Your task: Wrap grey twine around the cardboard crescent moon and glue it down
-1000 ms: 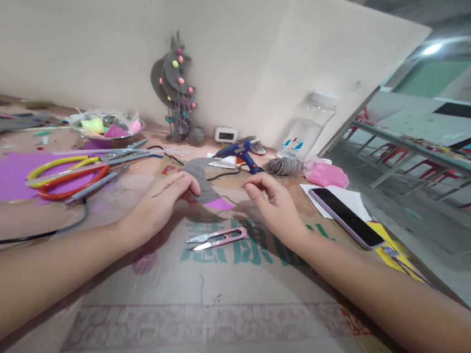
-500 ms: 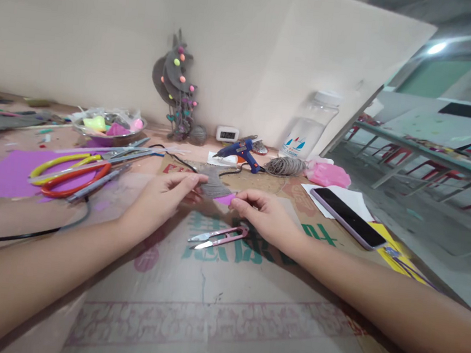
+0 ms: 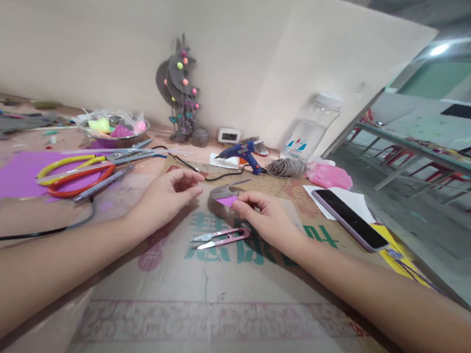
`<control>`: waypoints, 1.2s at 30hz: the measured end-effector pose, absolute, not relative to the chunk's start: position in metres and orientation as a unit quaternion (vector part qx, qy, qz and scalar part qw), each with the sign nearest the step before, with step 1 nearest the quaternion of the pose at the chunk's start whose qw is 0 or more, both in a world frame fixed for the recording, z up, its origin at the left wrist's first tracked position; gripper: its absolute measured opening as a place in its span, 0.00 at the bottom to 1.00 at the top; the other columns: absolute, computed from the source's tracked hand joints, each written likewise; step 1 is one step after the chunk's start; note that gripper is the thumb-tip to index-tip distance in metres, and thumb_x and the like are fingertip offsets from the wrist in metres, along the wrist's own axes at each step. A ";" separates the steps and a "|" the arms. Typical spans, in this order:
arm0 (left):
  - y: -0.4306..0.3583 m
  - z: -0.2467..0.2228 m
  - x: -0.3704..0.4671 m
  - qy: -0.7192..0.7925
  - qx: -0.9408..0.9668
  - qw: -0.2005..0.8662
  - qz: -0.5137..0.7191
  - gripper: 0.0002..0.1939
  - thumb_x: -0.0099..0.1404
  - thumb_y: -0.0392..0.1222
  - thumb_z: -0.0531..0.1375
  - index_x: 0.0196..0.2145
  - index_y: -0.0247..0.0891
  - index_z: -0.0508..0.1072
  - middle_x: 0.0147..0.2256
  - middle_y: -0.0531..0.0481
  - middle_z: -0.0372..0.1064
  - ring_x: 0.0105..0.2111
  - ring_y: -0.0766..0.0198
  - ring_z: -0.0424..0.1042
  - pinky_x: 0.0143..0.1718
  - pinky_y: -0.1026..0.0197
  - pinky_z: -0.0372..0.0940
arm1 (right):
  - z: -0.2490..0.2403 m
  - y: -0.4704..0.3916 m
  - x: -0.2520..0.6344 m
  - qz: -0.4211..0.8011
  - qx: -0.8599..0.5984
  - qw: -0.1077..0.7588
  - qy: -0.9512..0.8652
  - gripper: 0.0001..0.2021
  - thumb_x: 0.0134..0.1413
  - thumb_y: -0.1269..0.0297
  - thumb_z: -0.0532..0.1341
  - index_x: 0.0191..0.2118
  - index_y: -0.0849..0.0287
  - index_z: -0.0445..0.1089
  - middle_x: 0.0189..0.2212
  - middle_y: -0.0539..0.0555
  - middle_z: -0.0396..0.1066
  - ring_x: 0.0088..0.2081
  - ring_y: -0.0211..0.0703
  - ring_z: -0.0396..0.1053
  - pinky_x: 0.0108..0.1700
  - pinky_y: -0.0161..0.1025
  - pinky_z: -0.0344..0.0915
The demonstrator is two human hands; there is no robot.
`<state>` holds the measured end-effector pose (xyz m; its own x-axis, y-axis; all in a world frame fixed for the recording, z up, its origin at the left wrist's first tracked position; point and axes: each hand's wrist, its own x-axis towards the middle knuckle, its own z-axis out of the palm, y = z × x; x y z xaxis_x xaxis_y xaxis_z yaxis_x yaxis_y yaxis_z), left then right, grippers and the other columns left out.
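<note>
My right hand (image 3: 267, 216) pinches a small purple piece (image 3: 227, 200) between thumb and fingers. Grey yarn-like material (image 3: 223, 189) curves up from that piece, with a thin end pointing right. To its left, my left hand (image 3: 170, 195) is apart from it, fingers curved, thumb separated and nothing visible between them. Below both hands, thread snips (image 3: 229, 236) with pink handles lie on the printed cardboard (image 3: 155, 303), blades toward the left.
Red-and-yellow-handled scissors (image 3: 79, 177) lie on a purple sheet (image 3: 3, 177) at left. A bowl (image 3: 111, 138) of scraps, a blue glue gun (image 3: 246, 155), a yarn bundle (image 3: 286, 168) and a water bottle (image 3: 310, 128) line the back. A phone (image 3: 349, 219) is at right.
My left hand has let go of the grey material and drawn slightly left. The material now curls up freely from the purple piece, which my right hand still holds.
</note>
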<state>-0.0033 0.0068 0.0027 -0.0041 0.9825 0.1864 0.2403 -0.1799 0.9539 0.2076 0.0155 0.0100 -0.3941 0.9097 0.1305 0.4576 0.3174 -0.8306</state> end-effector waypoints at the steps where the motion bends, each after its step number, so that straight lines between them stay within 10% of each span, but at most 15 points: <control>1: 0.007 0.003 -0.003 0.515 0.596 0.381 0.484 0.12 0.55 0.45 0.61 0.36 0.37 0.71 0.32 0.50 0.69 0.33 0.62 0.68 0.34 0.61 0.63 | 0.010 0.016 0.208 0.367 -0.454 0.310 -0.750 0.14 0.52 0.52 0.57 0.30 0.58 0.70 0.21 0.47 0.63 0.23 0.34 0.61 0.23 0.32 0.60; 8: 0.007 -0.005 0.001 0.432 0.641 0.452 0.445 0.13 0.63 0.44 0.52 0.43 0.38 0.68 0.25 0.54 0.69 0.30 0.64 0.69 0.37 0.59 0.63 | 0.010 0.013 0.206 0.398 -0.446 0.310 -0.739 0.12 0.53 0.54 0.56 0.32 0.57 0.69 0.22 0.47 0.65 0.21 0.33 0.61 0.21 0.31 0.60; 17: 0.005 0.004 0.003 0.373 0.531 0.606 0.460 0.26 0.59 0.46 0.58 0.55 0.40 0.61 0.44 0.44 0.71 0.42 0.60 0.71 0.43 0.58 0.64 | 0.011 0.015 0.207 0.205 -0.324 0.300 -0.874 0.10 0.57 0.63 0.56 0.26 0.58 0.68 0.24 0.50 0.66 0.30 0.37 0.64 0.34 0.34 0.60; 36: 0.009 -0.004 0.001 0.388 0.500 0.593 0.498 0.16 0.55 0.49 0.62 0.38 0.37 0.69 0.31 0.51 0.72 0.28 0.64 0.71 0.32 0.61 0.65 | 0.015 0.007 0.207 0.227 -0.423 0.326 -0.815 0.09 0.55 0.59 0.56 0.37 0.58 0.66 0.24 0.48 0.65 0.25 0.35 0.62 0.29 0.33 0.59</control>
<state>0.0011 0.0088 -0.0041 0.2015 0.9788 0.0377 -0.2028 0.0040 0.9792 0.2065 0.0072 0.0146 -0.4309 0.8365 0.3385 0.5405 0.5396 -0.6455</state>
